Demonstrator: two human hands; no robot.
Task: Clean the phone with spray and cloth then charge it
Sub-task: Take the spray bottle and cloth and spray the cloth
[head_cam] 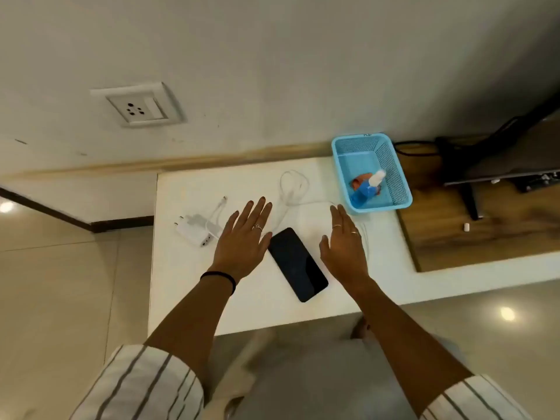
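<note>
We see the phone [297, 264] lying screen-up on the white bench [188, 268], betw. the left hand [242, 241] and right hand [344, 247]; both hands flat w/ fingers straight, each grip slack and holding nothing. Spray bottle [368, 186] and an orange cloth [359, 180] sit in the blue basket [394, 177] at the bench's far right; charger [197, 230] w/ cable [292, 189] lies left of the left hand, wall socket [138, 108] above.

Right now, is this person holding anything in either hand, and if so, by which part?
Nothing is held. The left hand and right hand are both open with straight fingers, either side of the phone.
</note>
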